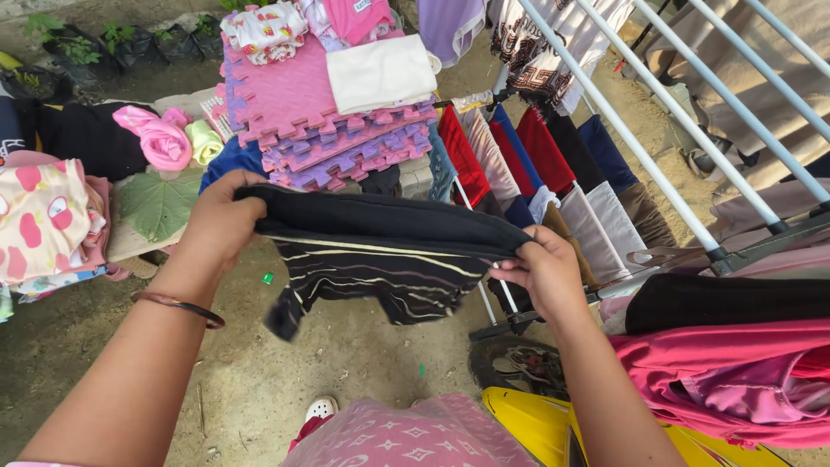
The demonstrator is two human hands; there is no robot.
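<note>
Head view: my left hand (220,220) and right hand (545,270) clamp black striped garment (380,259) by top edge, stretched, not yet on drying rack (657,173).

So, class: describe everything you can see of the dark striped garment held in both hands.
The garment is black soft-looking fabric with thin pale wavy stripes. It is folded over, stretched level between the left hand and right hand, each pinching an upper end. Its lower part hangs loose and crumpled above the ground, beside the drying rack.
</note>
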